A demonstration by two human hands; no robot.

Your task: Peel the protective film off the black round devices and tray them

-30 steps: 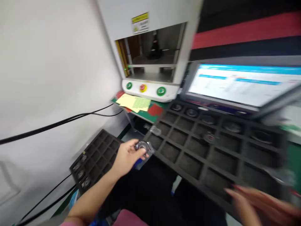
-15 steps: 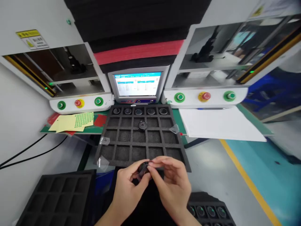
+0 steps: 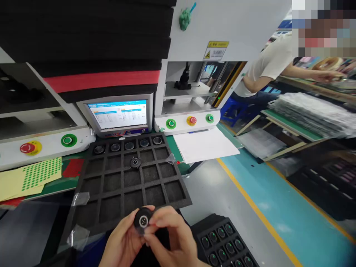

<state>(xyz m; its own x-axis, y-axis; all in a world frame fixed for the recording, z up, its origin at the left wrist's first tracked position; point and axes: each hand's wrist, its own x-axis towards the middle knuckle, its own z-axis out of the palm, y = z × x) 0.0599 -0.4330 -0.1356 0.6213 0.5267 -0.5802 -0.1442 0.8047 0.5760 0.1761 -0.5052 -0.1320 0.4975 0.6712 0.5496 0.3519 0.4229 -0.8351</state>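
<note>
Between my two hands is a round black watch body (image 3: 142, 220), tilted so its back with a ring of small metal contacts faces up. My left hand (image 3: 122, 237) is closed around its left side. The fingertips of my right hand (image 3: 174, 235) pinch its right edge. Beyond them lies a black foam tray (image 3: 154, 194) with square pockets. Similar dark round pieces sit in its back row, and one watch body (image 3: 135, 162) rests contacts up on the pocket dividers.
A lit monitor (image 3: 119, 115) stands behind the tray, between two machines with green and red buttons. White paper (image 3: 205, 146) lies right, a green-dot sticker sheet (image 3: 41, 172) left. Another foam tray (image 3: 204, 227) holds green-dotted pieces, lower right. A person (image 3: 267, 70) works at the far right.
My view has swung to the right, bringing the person and the lower right tray further in. The watch body in my hands now shows its contact side; both hands still hold it.
</note>
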